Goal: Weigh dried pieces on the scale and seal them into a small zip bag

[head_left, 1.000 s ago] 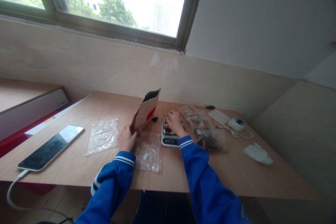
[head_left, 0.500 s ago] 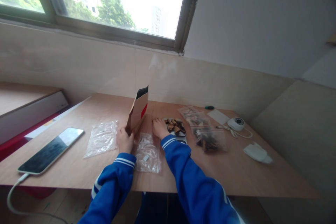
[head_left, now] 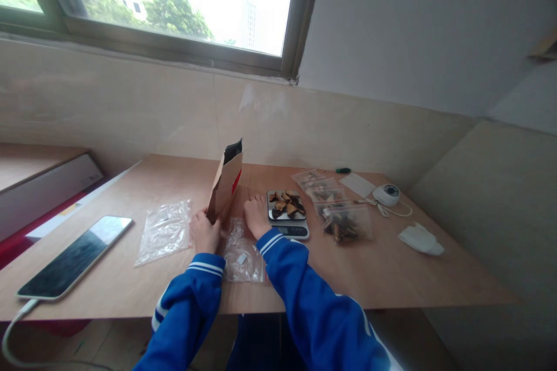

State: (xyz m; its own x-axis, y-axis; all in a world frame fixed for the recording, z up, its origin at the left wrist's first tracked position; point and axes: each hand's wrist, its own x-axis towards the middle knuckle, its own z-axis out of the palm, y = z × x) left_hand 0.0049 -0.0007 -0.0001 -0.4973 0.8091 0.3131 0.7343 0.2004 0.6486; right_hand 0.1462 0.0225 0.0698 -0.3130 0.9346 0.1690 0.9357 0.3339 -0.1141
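My left hand grips the lower edge of an upright kraft paper bag with a dark inside and a red patch; its top gapes. My right hand rests on the table just left of a small digital scale, its fingers extended forward with nothing visible in them. Dark-edged, light brown dried slices are heaped on the scale's plate. Between my forearms lies a clear plastic bag with a small white packet. Left of my left hand is another flat clear bag.
Several zip bags of dried pieces overlap right of the scale. Behind them are a green-handled tool and a white card. A white dome camera with cable and a crumpled white tissue lie farther right. A phone charges at left.
My right hand has shifted slightly left, off the scale's edge, so the scale and its display show more fully. My left hand keeps its hold on the paper bag. The view has turned slightly right.
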